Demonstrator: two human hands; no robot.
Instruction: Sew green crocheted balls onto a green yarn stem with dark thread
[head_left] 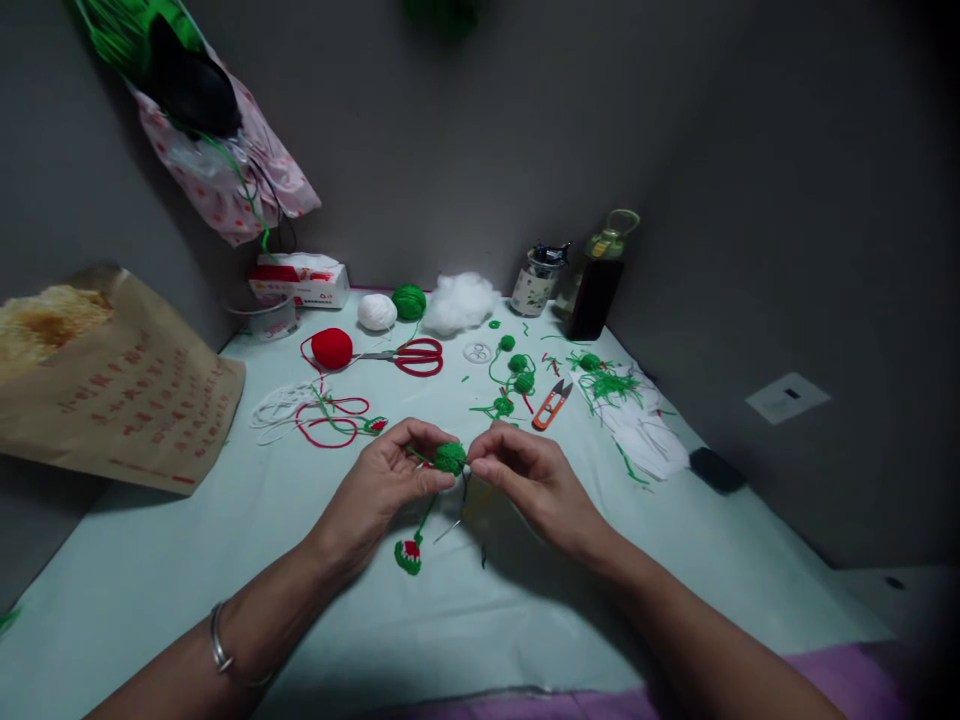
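Observation:
Between the thumb and fingers of my left hand [401,468] is a small green crocheted ball [450,458]. My right hand [525,478] is closed in a pinch right at the ball's right side, on a dark thread [466,484] that hangs below the fingertips. A thin metal needle [448,532] shows slanted beneath the ball. Below my left hand, a green strand runs to a small green and red crocheted piece [409,555] with white bits. A short black scrap [484,556] lies to the right of it.
Red-handled scissors [418,357], orange thread snips [552,405], a red yarn ball [331,348] and white stuffing [460,303] lie beyond my hands. Several green crocheted balls [523,382] sit near the snips. A paper bag [150,390] stands left; a bottle [598,285] stands back right.

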